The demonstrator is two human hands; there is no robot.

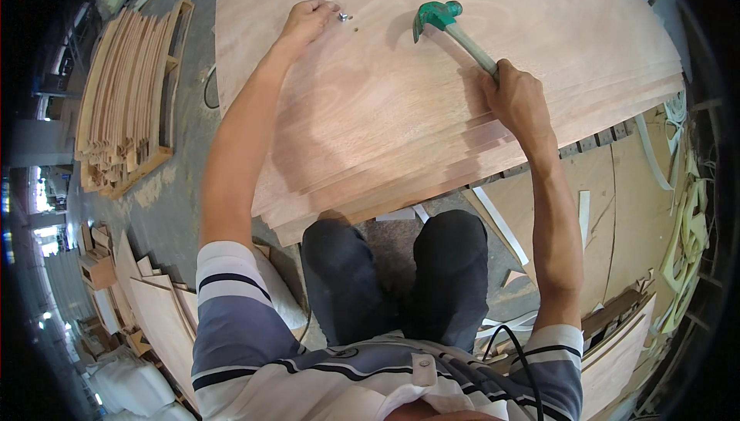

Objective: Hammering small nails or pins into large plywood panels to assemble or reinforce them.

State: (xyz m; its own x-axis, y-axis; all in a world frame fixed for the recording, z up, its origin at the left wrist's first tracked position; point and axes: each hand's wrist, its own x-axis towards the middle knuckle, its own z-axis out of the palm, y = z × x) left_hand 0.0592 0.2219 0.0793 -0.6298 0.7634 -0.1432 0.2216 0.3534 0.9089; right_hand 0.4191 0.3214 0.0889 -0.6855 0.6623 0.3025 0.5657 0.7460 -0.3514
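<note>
Far out to the left of the left hand (308,20), curved wooden strips (123,93) lie stacked on the floor (185,190), with more cut panels (154,313) lower down. That hand's grip is pinched shut over small metal fasteners (344,16), fingertips resting on the top plywood sheet (432,89) of a thick stack; just to the right of the fingertips sits a small dark spot (357,28) in the wood, too small to tell what it is.

Further right, the green claw hammer (439,20) hangs with its head (433,14) just above the sheet, near that spot. The right hand (518,97) has its grip closed around the lower end of the pale handle.

Done well, I'd say, the fastener should stand upright, the left fingertips should stay low and clear of the hammer face, and the first taps should be light.

Beyond the right grip, off the stack's edge, pale trim strips (686,220) and offcuts (509,228) lie about. I see no packages, labels or signs anywhere.
</note>
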